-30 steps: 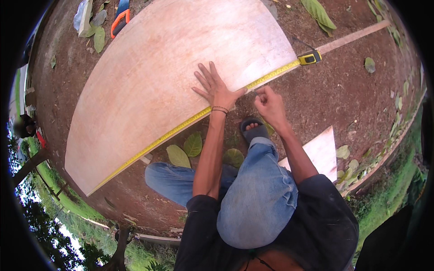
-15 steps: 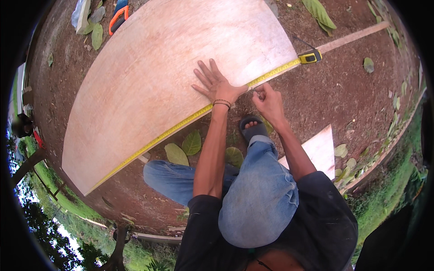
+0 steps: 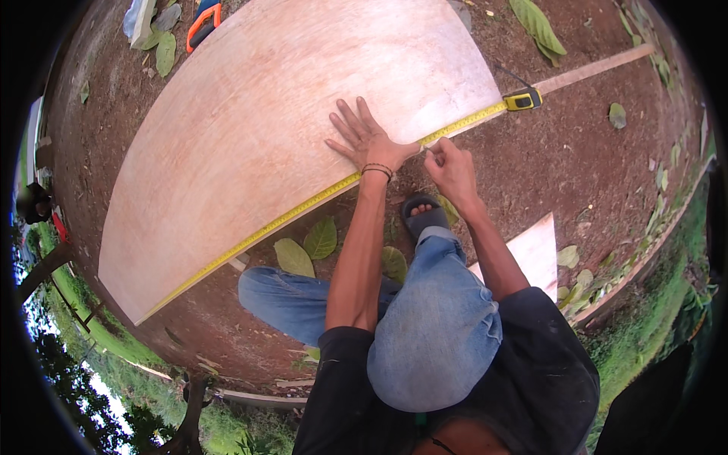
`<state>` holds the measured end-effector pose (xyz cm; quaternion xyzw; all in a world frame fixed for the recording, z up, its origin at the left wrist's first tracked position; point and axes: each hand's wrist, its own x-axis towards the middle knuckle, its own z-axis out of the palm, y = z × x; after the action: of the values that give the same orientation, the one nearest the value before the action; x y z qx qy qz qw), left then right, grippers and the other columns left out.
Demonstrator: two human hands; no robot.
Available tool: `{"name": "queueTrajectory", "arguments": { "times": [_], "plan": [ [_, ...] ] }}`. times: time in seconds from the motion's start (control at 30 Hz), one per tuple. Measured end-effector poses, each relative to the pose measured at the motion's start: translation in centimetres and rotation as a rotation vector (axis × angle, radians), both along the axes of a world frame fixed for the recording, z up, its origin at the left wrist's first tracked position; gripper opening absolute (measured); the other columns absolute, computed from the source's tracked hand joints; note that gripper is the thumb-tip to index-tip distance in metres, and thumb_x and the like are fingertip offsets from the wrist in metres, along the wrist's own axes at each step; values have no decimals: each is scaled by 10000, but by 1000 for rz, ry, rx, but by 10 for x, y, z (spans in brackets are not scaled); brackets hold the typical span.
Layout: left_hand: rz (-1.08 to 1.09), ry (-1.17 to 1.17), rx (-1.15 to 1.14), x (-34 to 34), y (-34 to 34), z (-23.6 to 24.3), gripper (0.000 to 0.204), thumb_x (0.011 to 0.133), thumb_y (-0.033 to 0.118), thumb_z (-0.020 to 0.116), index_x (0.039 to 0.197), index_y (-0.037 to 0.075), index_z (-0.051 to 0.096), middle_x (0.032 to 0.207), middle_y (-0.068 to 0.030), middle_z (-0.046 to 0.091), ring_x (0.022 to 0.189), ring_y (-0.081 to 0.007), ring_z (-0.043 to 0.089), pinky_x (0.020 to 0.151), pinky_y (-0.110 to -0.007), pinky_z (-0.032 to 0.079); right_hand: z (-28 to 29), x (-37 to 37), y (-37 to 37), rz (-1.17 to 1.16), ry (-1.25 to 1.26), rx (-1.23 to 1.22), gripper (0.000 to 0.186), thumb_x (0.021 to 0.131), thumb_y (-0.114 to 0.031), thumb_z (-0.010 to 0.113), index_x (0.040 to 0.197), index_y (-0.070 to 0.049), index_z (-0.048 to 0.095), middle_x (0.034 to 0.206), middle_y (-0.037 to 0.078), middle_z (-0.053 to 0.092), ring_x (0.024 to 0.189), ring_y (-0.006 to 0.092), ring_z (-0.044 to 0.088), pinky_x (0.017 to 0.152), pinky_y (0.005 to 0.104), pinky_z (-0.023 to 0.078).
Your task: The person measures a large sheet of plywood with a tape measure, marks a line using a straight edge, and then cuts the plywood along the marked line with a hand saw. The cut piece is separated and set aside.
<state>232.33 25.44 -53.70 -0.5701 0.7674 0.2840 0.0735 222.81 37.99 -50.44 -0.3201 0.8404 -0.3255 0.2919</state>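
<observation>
A large pale plywood sheet (image 3: 250,144) lies over the ground in front of me. Along its near edge runs a yellow tape measure blade (image 3: 282,221), drawn out from its black and yellow case (image 3: 523,98) at the right corner. My left hand (image 3: 371,144) is pressed flat on the sheet with fingers spread, its thumb reaching to the blade. Just right of that thumb, my right hand (image 3: 453,168) is at the sheet's edge beside the tape, fingers pinched together. Whatever small thing those fingers may hold is too small to make out.
A handsaw with an orange and black handle (image 3: 203,26) rests beyond the sheet's far left edge. Past the tape case extends a thin wooden strip (image 3: 595,67). A pale board offcut (image 3: 535,254) lies right of my knee. Large leaves (image 3: 321,239) are scattered over the soil.
The whole view has shifted slightly. Both hands keep their places at the sheet's edge, and the tape lies as before.
</observation>
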Motion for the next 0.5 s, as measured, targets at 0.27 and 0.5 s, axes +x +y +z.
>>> {"name": "queueTrajectory", "arguments": {
  "times": [0.27,0.5],
  "plan": [
    [6,-2,-24,-1,1,3,1511,489,623,865,1620,88,18,1670,-225,-134,1529,-437,-164,1143,-716,-103,5,-12,-18,159,101,61,177,833,-117,665,801,51,621,689,245,642,642,402,657,601,451,503],
    [8,8,-15,-1,0,3,1510,502,635,864,1619,87,9,1666,-224,-154,1526,-429,-185,1142,-718,-100,6,-12,-22,273,158,219,168,819,-114,647,782,50,631,727,272,648,717,430,674,655,483,526]
  ]
}}
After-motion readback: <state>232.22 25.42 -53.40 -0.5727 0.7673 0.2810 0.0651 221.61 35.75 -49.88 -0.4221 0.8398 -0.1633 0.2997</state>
